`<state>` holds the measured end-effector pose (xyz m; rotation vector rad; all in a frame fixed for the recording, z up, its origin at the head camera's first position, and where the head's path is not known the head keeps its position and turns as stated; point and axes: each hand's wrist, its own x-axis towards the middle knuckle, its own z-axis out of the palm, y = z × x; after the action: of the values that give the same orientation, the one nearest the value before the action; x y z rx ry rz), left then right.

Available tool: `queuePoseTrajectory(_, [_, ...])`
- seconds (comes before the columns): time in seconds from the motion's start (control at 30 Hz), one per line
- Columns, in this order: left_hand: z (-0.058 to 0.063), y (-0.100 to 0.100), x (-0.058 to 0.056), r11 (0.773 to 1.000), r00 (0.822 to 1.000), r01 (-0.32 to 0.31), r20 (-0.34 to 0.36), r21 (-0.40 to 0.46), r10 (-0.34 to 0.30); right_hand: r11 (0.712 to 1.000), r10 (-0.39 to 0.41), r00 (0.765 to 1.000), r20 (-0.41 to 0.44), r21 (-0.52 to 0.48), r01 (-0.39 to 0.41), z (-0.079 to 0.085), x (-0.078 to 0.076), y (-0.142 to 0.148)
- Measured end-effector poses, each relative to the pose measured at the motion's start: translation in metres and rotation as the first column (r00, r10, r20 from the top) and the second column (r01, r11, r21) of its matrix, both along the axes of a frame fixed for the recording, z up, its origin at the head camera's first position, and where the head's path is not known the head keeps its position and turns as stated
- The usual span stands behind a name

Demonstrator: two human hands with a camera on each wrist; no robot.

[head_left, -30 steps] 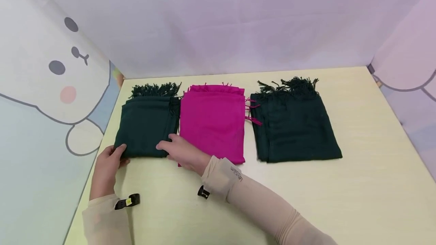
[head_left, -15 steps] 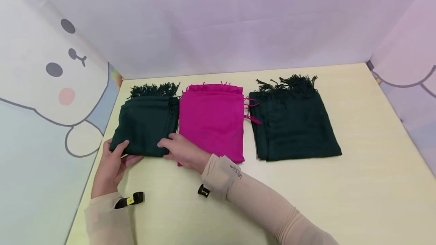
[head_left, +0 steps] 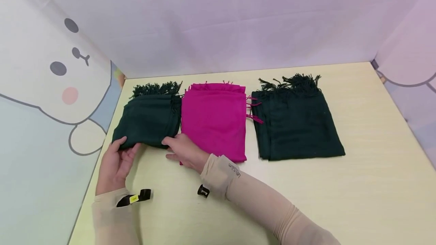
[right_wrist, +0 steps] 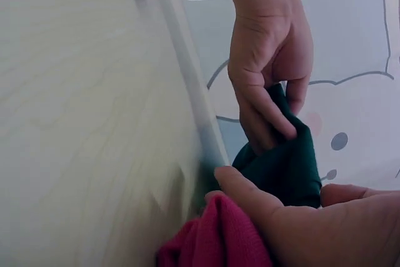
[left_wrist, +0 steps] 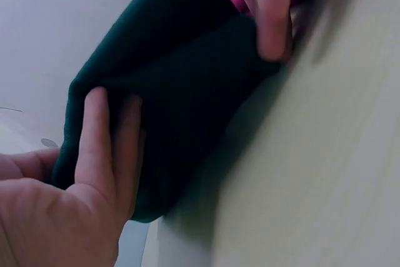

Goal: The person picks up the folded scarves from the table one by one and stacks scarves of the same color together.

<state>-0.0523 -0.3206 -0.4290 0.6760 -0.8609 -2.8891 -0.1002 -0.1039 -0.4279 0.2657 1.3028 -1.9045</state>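
A folded dark green scarf (head_left: 146, 120) with a fringe along its far side lies at the left of the table, its near edge raised off the tabletop. At its near left corner my left hand (head_left: 116, 165) grips the cloth, thumb on top and fingers underneath. The left wrist view shows those fingers (left_wrist: 94, 139) against the scarf's underside (left_wrist: 194, 85). My right hand (head_left: 187, 152) pinches the near right corner, thumb above. In the right wrist view the lifted fold (right_wrist: 284, 170) spans between both hands.
A folded magenta scarf (head_left: 214, 124) lies right beside the green one, partly under my right hand and wrist. Farther right is a second folded dark green scarf (head_left: 303, 124), fringe at the back. A pale cloth wall (head_left: 238, 22) closes off the table's far edge.
The near edge of the left green scarf has risen and moved away from me. My left fingers have slid farther under it; my right hand has shifted only slightly.
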Motion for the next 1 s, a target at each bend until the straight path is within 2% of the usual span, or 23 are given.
queuePoseTrajectory(0.13, [0.004,0.002,-0.002,0.993,0.996,-0.062,0.063,0.105,0.055,0.998,-0.037,0.997,0.072,-0.056,0.041,-0.003,-0.002,-0.003])
queuePoseTrajectory(0.23, [0.008,0.003,-0.002,0.983,0.991,-0.109,0.094,0.145,0.096,0.988,-0.057,0.987,0.148,-0.136,0.077,-0.005,-0.003,-0.004])
queuePoseTrajectory(0.4, [0.010,0.008,-0.003,0.969,0.980,-0.179,0.115,0.170,0.161,0.932,-0.042,0.961,0.275,-0.335,0.136,-0.009,-0.006,-0.005])
queuePoseTrajectory(0.53, [0.009,0.013,-0.002,0.968,0.975,-0.202,0.124,0.146,0.185,0.903,-0.050,0.963,0.265,-0.399,0.157,-0.009,-0.006,-0.005])
queuePoseTrajectory(0.63, [0.005,0.014,0.001,0.979,0.980,-0.174,0.115,0.111,0.161,0.907,-0.087,0.973,0.215,-0.387,0.166,-0.010,-0.005,-0.007])
queuePoseTrajectory(0.8, [-0.001,0.011,0.009,0.996,0.993,-0.079,0.092,0.029,0.076,0.925,-0.136,0.977,0.164,-0.331,0.185,-0.012,-0.004,-0.014])
queuePoseTrajectory(1.0, [-0.005,0.009,0.012,0.998,0.993,-0.030,0.109,-0.053,0.036,0.941,-0.182,0.976,0.121,-0.267,0.209,-0.013,-0.001,-0.023])
